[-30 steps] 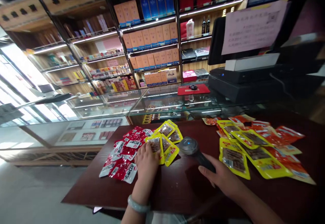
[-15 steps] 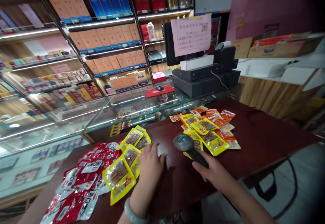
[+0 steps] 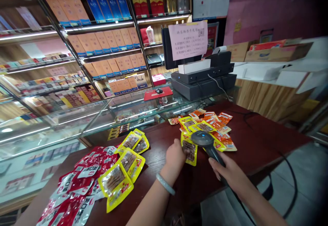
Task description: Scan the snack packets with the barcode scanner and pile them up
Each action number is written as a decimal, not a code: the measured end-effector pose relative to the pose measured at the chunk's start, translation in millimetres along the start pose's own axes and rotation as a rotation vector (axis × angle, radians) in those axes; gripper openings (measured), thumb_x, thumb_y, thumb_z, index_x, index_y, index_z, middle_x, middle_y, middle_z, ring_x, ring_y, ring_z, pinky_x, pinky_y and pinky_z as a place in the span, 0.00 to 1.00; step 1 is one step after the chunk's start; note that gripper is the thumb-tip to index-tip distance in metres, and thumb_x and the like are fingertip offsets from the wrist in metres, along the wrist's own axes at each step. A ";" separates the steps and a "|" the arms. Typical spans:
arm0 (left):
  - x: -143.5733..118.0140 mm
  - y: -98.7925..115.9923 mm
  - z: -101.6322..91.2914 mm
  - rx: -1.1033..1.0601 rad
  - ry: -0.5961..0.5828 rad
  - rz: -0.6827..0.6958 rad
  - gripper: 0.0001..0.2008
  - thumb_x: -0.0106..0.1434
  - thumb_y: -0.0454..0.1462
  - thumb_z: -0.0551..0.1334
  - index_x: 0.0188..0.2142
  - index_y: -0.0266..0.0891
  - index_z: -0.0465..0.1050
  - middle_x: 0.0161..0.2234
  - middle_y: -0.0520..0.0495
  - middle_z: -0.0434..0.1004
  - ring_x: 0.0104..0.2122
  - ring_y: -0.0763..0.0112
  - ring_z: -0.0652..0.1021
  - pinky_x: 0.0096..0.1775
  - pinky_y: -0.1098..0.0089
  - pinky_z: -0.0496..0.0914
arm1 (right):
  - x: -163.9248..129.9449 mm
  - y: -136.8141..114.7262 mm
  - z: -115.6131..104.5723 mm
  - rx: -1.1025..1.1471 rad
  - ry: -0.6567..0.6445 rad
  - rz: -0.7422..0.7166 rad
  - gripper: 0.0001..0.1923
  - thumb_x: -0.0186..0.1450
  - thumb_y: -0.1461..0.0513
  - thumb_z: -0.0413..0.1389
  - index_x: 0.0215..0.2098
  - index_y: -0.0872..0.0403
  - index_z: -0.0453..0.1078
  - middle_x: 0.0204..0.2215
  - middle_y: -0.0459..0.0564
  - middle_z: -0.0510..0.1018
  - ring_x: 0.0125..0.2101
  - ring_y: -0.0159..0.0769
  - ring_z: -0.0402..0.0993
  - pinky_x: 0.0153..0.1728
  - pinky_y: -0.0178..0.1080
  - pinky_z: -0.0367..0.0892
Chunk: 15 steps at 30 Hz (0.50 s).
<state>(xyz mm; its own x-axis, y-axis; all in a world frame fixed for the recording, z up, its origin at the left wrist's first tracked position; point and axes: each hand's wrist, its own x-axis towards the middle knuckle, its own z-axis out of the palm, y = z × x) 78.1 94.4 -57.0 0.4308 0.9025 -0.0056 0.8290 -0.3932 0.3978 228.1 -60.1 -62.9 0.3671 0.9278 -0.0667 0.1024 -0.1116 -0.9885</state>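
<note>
**Scanner over a yellow packet at the shop counter**

The left hand [image 3: 175,155] lay on the dark red table [image 3: 258,144], its fingers curled together on the near edge of a yellow packet [image 3: 190,150], which it pinched against the tabletop. A pale bangle [image 3: 165,184] sat on that wrist. The packet lay at the near end of a heap of yellow and orange packets [image 3: 212,125] spread toward the far side of the table.

The right hand [image 3: 228,173] was wrapped around the handle of a black scanner [image 3: 207,143], fingers clamped on the grip. The scanner's rounded head hung just above the heap, right beside the held packet, with a small blue light showing on top. A black cable [image 3: 292,185] ran off the table's right edge.

To the left, well apart from the hands, four more yellow packets [image 3: 128,157] lay in a loose group, two nearer the glass counter [image 3: 102,116] and two nearer the person. Touching these on the left was a spread of red packets [image 3: 79,185] running down to the table's near corner.

Beyond the table, on the glass counter, stood a black till [image 3: 205,79] with a pink notice [image 3: 188,40] taped to the back of its screen. Shelves [image 3: 102,41] of orange and blue boxes filled the wall behind.
</note>
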 end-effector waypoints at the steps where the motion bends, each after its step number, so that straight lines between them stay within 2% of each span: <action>1: -1.5 -6.0 -1.4 -0.071 -0.002 -0.030 0.16 0.58 0.41 0.66 0.43 0.37 0.66 0.38 0.40 0.78 0.38 0.58 0.79 0.35 0.68 0.65 | -0.9 -1.2 2.2 -0.008 0.005 0.000 0.28 0.63 0.43 0.56 0.51 0.55 0.67 0.16 0.37 0.65 0.19 0.35 0.63 0.22 0.36 0.57; 3: -6.5 -22.2 -3.6 -0.268 0.009 -0.112 0.15 0.58 0.38 0.66 0.42 0.39 0.64 0.35 0.43 0.78 0.33 0.62 0.79 0.31 0.71 0.63 | -2.4 -4.0 8.4 -0.009 0.015 -0.010 0.30 0.61 0.43 0.58 0.51 0.55 0.70 0.16 0.39 0.68 0.19 0.36 0.66 0.23 0.37 0.61; 5: -13.9 -41.8 -5.4 -0.573 -0.001 -0.199 0.15 0.60 0.40 0.65 0.42 0.40 0.61 0.31 0.47 0.77 0.25 0.68 0.78 0.26 0.73 0.62 | -3.5 -6.8 16.8 -0.004 0.012 -0.033 0.31 0.60 0.42 0.59 0.52 0.55 0.72 0.16 0.41 0.71 0.20 0.38 0.69 0.24 0.37 0.64; 7: -23.7 -61.4 -8.2 -0.936 -0.043 -0.252 0.19 0.60 0.43 0.65 0.44 0.40 0.59 0.28 0.50 0.76 0.20 0.73 0.75 0.22 0.76 0.60 | -4.1 -9.1 26.6 -0.001 -0.015 -0.053 0.32 0.60 0.43 0.60 0.53 0.55 0.72 0.17 0.42 0.73 0.21 0.39 0.70 0.25 0.37 0.66; 9: -34.7 -78.6 -13.3 -1.211 -0.040 -0.256 0.26 0.55 0.44 0.69 0.46 0.39 0.59 0.29 0.51 0.77 0.19 0.74 0.75 0.21 0.77 0.61 | -4.1 -11.1 37.3 0.003 -0.061 -0.053 0.33 0.61 0.43 0.59 0.56 0.55 0.71 0.17 0.43 0.73 0.20 0.38 0.69 0.24 0.37 0.66; 11: -45.3 -92.4 -20.6 -1.345 0.022 -0.241 0.31 0.50 0.42 0.72 0.48 0.38 0.59 0.31 0.49 0.78 0.22 0.74 0.77 0.23 0.77 0.63 | -3.8 -13.4 48.3 0.008 -0.122 -0.041 0.34 0.62 0.42 0.57 0.58 0.56 0.69 0.18 0.42 0.73 0.18 0.36 0.67 0.21 0.36 0.64; 15: -61.0 -114.5 -35.7 -1.405 0.144 -0.224 0.36 0.46 0.38 0.72 0.52 0.38 0.58 0.35 0.47 0.80 0.26 0.71 0.79 0.25 0.76 0.65 | -3.8 -21.8 72.0 -0.005 -0.294 -0.049 0.35 0.63 0.44 0.57 0.60 0.57 0.66 0.25 0.47 0.77 0.21 0.36 0.68 0.21 0.35 0.64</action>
<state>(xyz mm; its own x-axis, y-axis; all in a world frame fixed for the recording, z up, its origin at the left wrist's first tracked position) -55.8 90.6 -69.5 0.2301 0.9643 -0.1307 -0.1985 0.1780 0.9638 157.9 -35.6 -50.9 0.0782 0.9954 -0.0559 0.1184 -0.0649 -0.9908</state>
